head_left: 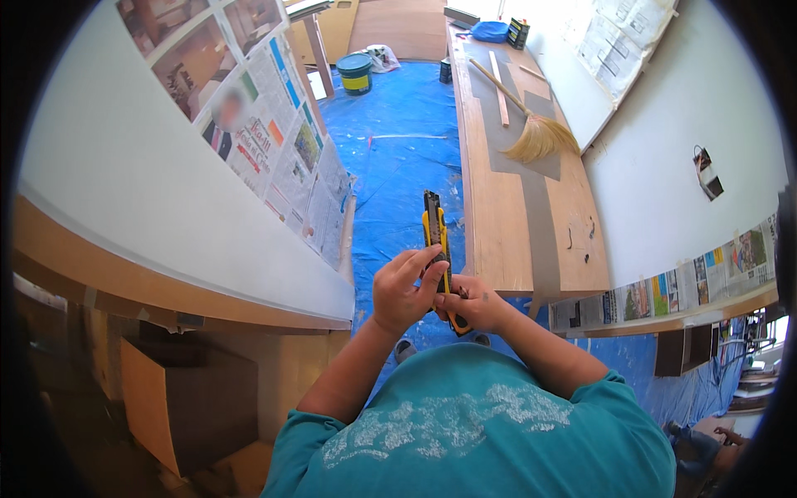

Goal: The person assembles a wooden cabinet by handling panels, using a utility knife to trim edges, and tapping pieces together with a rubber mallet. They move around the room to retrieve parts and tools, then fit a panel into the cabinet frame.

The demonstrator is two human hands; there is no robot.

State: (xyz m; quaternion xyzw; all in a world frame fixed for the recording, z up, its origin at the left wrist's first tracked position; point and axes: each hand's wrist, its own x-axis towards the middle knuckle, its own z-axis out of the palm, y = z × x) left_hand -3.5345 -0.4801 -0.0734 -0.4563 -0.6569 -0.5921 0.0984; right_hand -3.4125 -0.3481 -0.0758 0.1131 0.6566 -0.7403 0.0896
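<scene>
I hold a yellow and black utility knife (433, 222) upright in front of my body, its dark tip pointing away from me. My left hand (402, 289) pinches the middle of the knife between thumb and fingers. Lower down, my right hand (475, 304) is closed around the handle end. Part of the handle is hidden behind the fingers. Whether any blade sticks out at the tip is too small to tell.
Blue plastic sheeting (407, 178) covers the floor. On the right runs a long wooden bench top (506, 220) bearing a straw broom (540, 139) and wood strips. A green bucket (355, 75) stands farther off. At left rises a white panel (199, 224) with newspaper on it.
</scene>
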